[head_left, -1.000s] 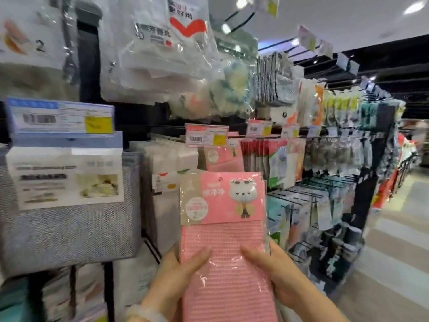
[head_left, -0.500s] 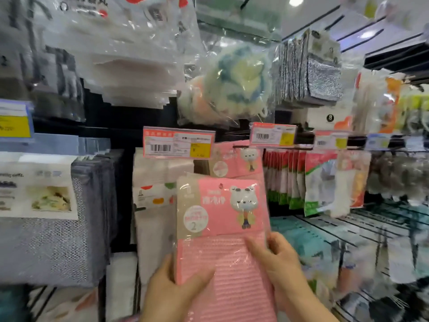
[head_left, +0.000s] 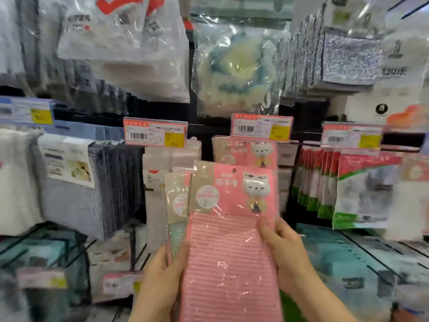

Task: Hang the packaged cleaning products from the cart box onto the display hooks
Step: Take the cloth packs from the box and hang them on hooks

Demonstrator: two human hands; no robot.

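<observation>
I hold a pink packaged cleaning cloth (head_left: 228, 256) upright in front of the display, its header card showing a white cartoon animal and a small hang hole at the top. My left hand (head_left: 162, 282) grips its left edge together with a second pack (head_left: 177, 198) that peeks out behind. My right hand (head_left: 284, 249) grips the right edge, thumb on the front. Matching pink packs (head_left: 246, 152) hang on a hook just behind and above, under a red price tag (head_left: 261, 127). The hook itself is hidden.
Grey cloths (head_left: 92, 182) hang at left, white packs (head_left: 160, 163) beside them, red-and-green packs (head_left: 348, 189) at right. Sponges and a yellow-blue puff (head_left: 234, 70) hang above. Teal packs (head_left: 348, 259) fill the lower row. A second red price tag (head_left: 155, 135) sticks out at centre left.
The view has swung left and closer to the display. The pink pack has risen toward the matching hanging packs, and a second pack now shows behind it at left.
</observation>
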